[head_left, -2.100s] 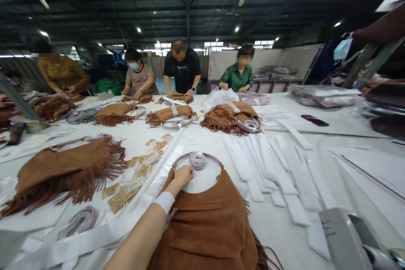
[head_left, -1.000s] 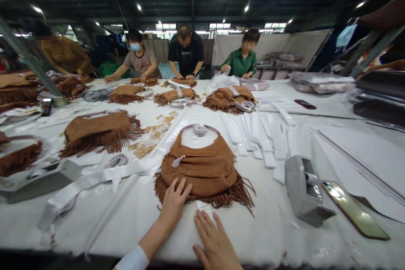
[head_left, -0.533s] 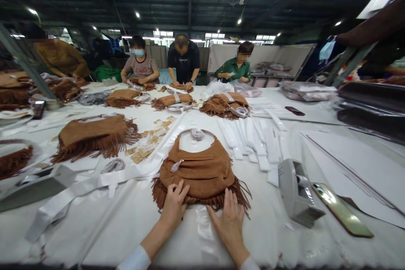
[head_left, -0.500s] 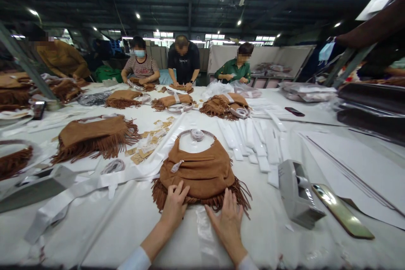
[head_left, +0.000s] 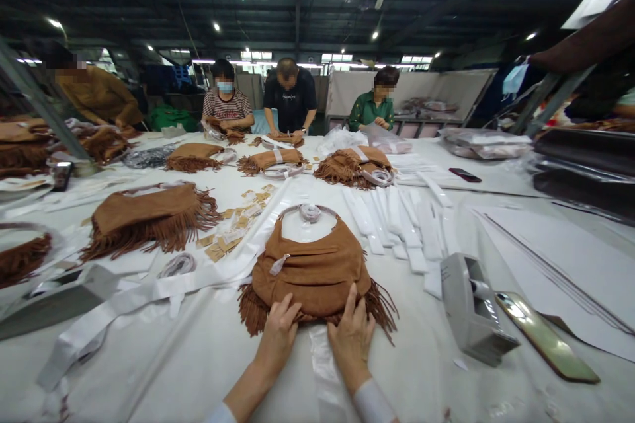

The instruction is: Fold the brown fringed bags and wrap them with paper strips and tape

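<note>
Resting unclenched on brown bag [head_left: 310,271] — left hand [head_left: 278,329], right hand [head_left: 351,338]; cluttered white table [head_left: 411,324], dim hall [head_left: 342,26].

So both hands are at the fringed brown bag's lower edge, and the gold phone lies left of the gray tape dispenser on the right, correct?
Not quite: the gold phone lies right of that gray tape dispenser, as the head view shows. The left hand and right hand are at the fringed brown bag's lower edge.
</note>
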A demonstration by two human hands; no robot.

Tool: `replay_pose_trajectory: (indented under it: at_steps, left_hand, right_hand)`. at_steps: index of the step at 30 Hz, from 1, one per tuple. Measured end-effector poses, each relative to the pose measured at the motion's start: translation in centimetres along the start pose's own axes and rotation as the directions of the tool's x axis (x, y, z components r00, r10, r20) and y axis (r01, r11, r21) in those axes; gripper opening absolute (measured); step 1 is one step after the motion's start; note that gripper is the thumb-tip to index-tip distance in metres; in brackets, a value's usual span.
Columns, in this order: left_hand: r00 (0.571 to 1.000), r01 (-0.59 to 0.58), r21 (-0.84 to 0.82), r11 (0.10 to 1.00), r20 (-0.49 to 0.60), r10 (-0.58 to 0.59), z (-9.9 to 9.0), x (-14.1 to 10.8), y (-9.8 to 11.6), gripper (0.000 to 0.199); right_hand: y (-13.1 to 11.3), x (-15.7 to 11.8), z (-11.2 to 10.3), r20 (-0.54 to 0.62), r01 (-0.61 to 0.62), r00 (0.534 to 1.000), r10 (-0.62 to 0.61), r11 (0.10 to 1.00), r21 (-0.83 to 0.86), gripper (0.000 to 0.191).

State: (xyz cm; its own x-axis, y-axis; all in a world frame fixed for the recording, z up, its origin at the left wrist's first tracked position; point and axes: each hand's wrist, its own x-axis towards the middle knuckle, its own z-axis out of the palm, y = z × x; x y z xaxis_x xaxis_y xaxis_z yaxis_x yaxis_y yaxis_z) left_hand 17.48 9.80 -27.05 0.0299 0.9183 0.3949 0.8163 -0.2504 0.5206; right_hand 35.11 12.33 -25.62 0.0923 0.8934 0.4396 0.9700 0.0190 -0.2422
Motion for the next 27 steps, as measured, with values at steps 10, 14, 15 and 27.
replay_pose_trajectory:
  at_steps: [10,14,15,27]
  left_hand:
    - [0.956,-0.291,-0.075,0.954,-0.073,0.286,0.3,-0.7,-2.1,0.039]
    - [0.932,-0.361,-0.095,0.928,-0.009,0.361,0.2,-1.1,-1.7,0.034]
    - [0.934,-0.352,-0.092,0.931,0.028,0.356,0.3,-1.2,-1.7,0.034]
    - [0.96,-0.132,0.001,0.991,0.249,0.128,-3.6,-1.0,1.8,0.037]
  right_hand:
    - [7.0,2.8,-1.4,-0.049,0.471,0.879,-0.474,0.88,-0.063,0.084]
    - [9.3,4.2,-2.5,-0.037,0.575,0.818,-0.574,0.818,0.006,0.078]
    - [9.9,4.4,-2.6,-0.019,0.588,0.809,-0.588,0.808,0.021,0.076]
    - [19.0,3.3,-6.1,0.072,0.276,0.961,-0.267,0.945,-0.175,0.054]
